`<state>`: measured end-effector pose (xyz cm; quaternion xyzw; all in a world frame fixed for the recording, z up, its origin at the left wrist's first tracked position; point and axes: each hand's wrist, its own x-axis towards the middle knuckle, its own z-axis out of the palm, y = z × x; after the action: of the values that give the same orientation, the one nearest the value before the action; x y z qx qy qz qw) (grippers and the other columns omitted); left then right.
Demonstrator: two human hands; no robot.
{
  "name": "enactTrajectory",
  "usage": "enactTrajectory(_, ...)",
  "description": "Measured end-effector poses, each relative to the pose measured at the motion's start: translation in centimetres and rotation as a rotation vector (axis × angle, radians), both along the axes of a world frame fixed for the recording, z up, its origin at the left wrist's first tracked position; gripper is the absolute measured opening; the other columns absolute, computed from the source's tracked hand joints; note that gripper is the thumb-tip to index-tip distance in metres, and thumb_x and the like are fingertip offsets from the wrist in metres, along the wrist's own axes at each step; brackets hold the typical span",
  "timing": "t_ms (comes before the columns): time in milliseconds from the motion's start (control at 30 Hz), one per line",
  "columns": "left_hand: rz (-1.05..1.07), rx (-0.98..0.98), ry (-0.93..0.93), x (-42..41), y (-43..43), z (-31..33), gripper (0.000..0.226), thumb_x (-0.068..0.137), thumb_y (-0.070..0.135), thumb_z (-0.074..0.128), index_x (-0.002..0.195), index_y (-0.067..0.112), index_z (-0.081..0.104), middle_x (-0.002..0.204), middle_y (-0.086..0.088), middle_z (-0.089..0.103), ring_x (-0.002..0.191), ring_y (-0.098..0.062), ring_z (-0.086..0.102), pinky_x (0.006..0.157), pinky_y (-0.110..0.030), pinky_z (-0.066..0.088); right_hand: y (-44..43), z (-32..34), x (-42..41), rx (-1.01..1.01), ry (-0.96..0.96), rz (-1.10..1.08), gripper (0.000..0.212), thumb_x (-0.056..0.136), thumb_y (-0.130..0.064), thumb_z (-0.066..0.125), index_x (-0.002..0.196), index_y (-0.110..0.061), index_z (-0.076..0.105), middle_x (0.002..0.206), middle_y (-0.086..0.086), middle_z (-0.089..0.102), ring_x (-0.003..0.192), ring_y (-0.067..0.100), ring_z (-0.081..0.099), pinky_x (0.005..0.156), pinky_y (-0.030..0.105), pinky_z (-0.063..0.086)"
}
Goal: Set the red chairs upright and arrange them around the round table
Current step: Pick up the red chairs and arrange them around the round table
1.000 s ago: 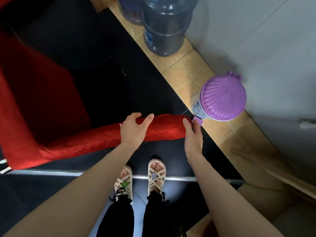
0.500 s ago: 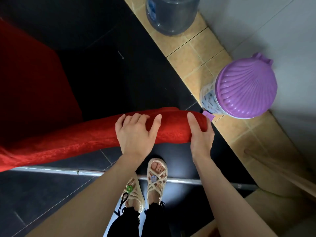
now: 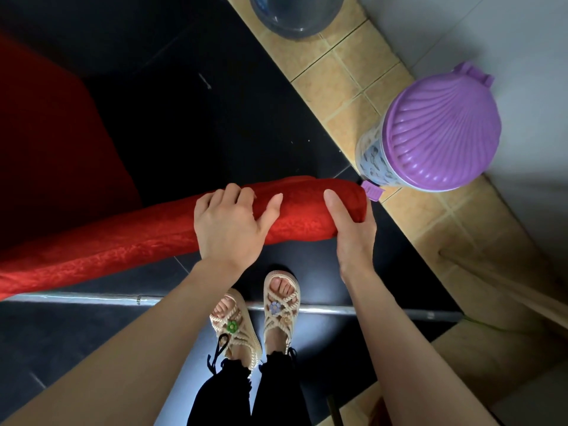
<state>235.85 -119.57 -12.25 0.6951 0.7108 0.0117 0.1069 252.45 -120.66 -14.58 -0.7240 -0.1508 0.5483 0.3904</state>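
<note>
A red fabric-covered chair [image 3: 101, 241] fills the left of the view, its padded top edge running across the middle towards the right. My left hand [image 3: 229, 224] lies over that edge with fingers curled on the fabric. My right hand [image 3: 353, 232] grips the chair's right end, thumb on top. A metal bar [image 3: 92, 299], probably part of the chair's frame, runs across below the red edge. The round table is out of view.
A purple-lidded bin [image 3: 439, 133] stands on the tan tile strip just right of the chair's end, nearly touching it. A large water bottle [image 3: 295, 16] sits at the top. A grey wall lies to the right. My sandalled feet [image 3: 255, 315] stand on black floor.
Both hands have closed more firmly over the chair's top edge. The chair's end has risen and shifted right, towards the purple bin.
</note>
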Motion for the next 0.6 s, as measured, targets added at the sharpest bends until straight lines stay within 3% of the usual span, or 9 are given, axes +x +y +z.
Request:
enactTrajectory(133,0.016,-0.032,0.002,0.1,0.2,0.2,0.062,0.094,0.055,0.043,0.079,0.001,0.069,0.074,-0.015,0.064,0.071,-0.034,0.062,0.071,-0.042,0.046,0.1,-0.4,0.7,-0.010,0.038,0.060,0.071,0.056,-0.061,0.078,0.119,-0.031,0.063,0.106,-0.011,0.071,0.097,0.001,0.067,0.075,0.014,0.053)
enactTrajectory(300,0.019,-0.116,-0.037,-0.3,0.6,0.5,0.074,0.089,0.065,0.034,0.088,-0.001,0.069,0.082,-0.016,0.064,0.080,-0.036,0.061,0.073,-0.042,0.042,-0.4,-0.4,0.8,-0.030,0.063,0.069,0.084,0.056,-0.062,0.079,0.131,-0.035,0.054,0.121,-0.010,0.065,0.112,0.010,0.063,0.098,0.039,0.052)
enactTrajectory(600,0.004,-0.323,-0.075,-1.7,1.4,1.1,0.102,0.066,0.085,0.018,0.117,0.008,0.062,0.117,-0.010,0.059,0.114,-0.029,0.052,0.100,-0.039,0.031,-0.8,-0.1,0.5,-0.059,0.086,0.054,0.093,0.055,-0.062,0.078,0.138,-0.032,0.050,0.124,-0.009,0.063,0.114,0.010,0.062,0.101,0.040,0.051)
